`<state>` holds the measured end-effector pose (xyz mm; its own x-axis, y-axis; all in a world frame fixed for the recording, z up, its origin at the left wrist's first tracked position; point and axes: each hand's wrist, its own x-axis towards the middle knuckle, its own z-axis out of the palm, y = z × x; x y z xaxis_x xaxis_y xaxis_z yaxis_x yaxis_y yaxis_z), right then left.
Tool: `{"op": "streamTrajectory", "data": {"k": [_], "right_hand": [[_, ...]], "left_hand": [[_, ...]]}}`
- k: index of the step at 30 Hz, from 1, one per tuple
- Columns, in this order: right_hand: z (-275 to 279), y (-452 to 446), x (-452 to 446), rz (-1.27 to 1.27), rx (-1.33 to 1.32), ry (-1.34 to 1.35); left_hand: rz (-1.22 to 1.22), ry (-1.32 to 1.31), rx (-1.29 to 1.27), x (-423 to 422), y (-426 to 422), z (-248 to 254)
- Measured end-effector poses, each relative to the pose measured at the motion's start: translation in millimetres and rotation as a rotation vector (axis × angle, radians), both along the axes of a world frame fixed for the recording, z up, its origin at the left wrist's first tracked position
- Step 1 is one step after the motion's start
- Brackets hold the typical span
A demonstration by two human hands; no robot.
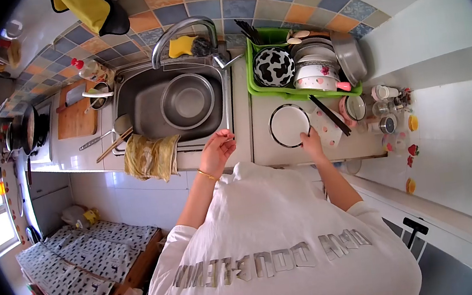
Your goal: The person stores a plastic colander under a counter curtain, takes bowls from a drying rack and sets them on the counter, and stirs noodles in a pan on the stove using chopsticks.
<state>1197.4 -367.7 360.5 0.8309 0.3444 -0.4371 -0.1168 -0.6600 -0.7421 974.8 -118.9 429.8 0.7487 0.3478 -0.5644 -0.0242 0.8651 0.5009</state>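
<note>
Pale smooth bench [266,154]: steel sink [142,111], green plastic rack [250,76]; metal and white dishes [316,83] leaned in, likely to drain. Round white black-rimmed plate [289,125] right of sink, right hand [312,143] clamped on near rim, likely sparing its face. Left hand [218,151] near sink, fingers loosely apart.

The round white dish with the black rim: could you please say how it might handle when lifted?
The white dish is probably stiff, since its outline forms an even circle. Its smooth-looking surface may be slippery. It could tip toward its free side, as the right hand holds only one edge.
</note>
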Motion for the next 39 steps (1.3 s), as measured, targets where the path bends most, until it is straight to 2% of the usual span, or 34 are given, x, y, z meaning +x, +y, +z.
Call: {"op": "streamTrajectory", "data": {"k": [2, 5, 8, 11, 20, 23, 26, 27, 29, 32, 34, 36, 39], "right_hand": [[-25.3, -10.6, -10.3, -0.028, -0.01, -0.013], [-88.3, -31.1, -11.0, -0.004, -0.134, -0.193], [-62.6, -24.2, -13.9, -0.055, -0.164, 0.025], [-97.1, -35.4, -9.6, -0.011, -0.144, -0.104], [-124.9, -41.5, -0.2, 0.021, -0.189, -0.083], [-92.5, -31.9, 1.7, 0.0, -0.172, 0.093], [-98.7, -35.5, 10.1, 0.209, -0.462, -0.225], [-80.9, -28.8, 10.8, 0.201, -0.521, -0.255], [-5.5, -1.5, 15.5, 0.184, -0.635, -0.323], [21.4, 23.1, 46.5, 0.202, -0.353, -0.476], [45.1, 55.1, 63.7, 0.152, -0.094, -0.389], [48.5, 88.3, 86.0, 0.166, -0.114, -0.335], [39.3, 135.3, 109.6, 0.195, -0.397, -0.234]], "left_hand": [[-0.007, -0.004, 0.009, -0.5, -0.8, 2.9], [-0.018, 0.006, 0.011, -1.6, -3.1, 2.8], [-0.023, 0.008, 0.006, -1.6, -5.2, 4.1], [-0.027, 0.008, 0.005, -1.4, -6.4, 5.0], [-0.024, 0.038, -0.003, 1.8, -5.4, 5.2], [-0.017, 0.045, -0.006, 2.8, -6.0, 3.6], [-0.013, 0.033, -0.011, 3.6, -5.4, 3.6], [-0.014, 0.027, -0.013, 3.9, -4.3, 4.3], [0.01, 0.038, -0.015, 4.2, -1.4, 4.3], [0.034, 0.025, -0.022, 0.9, 2.1, 0.3], [0.038, 0.014, -0.023, -0.1, 2.5, -0.1], [0.04, 0.01, -0.019, 0.2, 3.7, 2.4], [0.052, -0.008, -0.019, -1.5, 6.2, 4.1]]}}
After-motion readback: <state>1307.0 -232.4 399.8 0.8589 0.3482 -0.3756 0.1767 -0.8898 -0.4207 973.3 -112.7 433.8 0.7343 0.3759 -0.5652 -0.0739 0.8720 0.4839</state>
